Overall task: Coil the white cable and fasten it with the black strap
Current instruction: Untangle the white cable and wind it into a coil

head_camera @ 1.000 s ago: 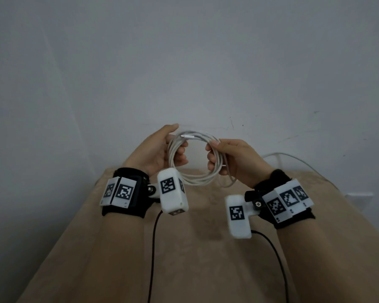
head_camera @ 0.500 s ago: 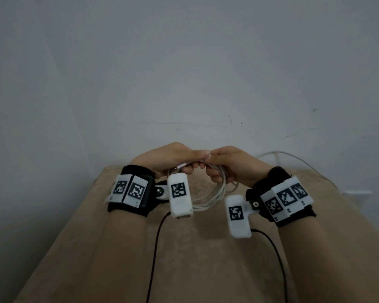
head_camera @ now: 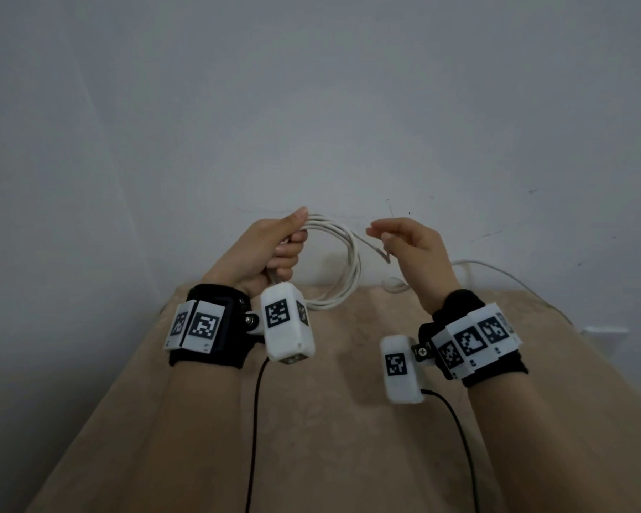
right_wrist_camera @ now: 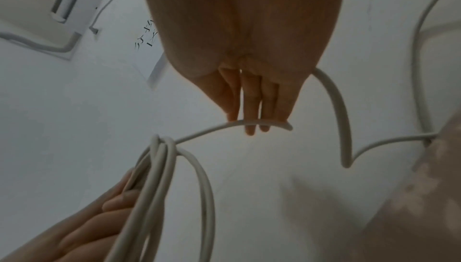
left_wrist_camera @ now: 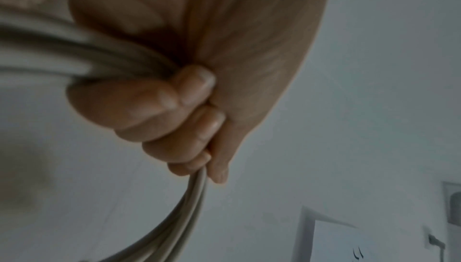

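Your left hand (head_camera: 267, 249) is clenched around the coiled loops of the cable (head_camera: 343, 261), held up above the table (head_camera: 330, 420). Your right hand (head_camera: 409, 249) holds the loose strand over lightly bent fingers (right_wrist_camera: 249, 104), and the rest trails down to the table's right side

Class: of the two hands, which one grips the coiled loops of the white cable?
The left hand: its fingers curl round the bundled loops of the cable. The right hand only guides a single loose strand.
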